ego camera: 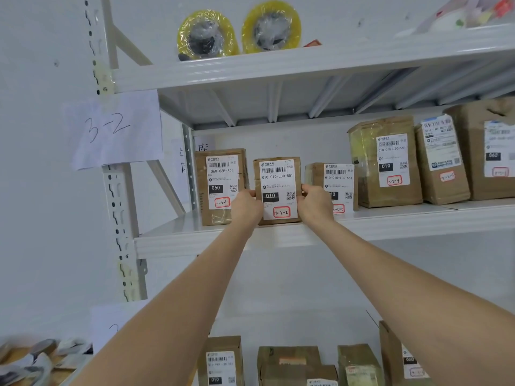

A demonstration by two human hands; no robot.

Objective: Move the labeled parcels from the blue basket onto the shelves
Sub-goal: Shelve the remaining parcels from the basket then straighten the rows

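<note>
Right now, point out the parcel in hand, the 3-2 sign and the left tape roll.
parcel in hand (278,178): head view, upper label.
3-2 sign (113,129): head view, sheet centre.
left tape roll (207,36): head view, wrapped face.

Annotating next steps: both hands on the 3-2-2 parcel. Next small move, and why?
Probably release both hands and withdraw: the 3-2-2 parcel stands upright on the shelf, label out, between the 3-2-1 parcel and the 3-2-3 parcel, with the left hand and right hand gripping its sides.
</note>
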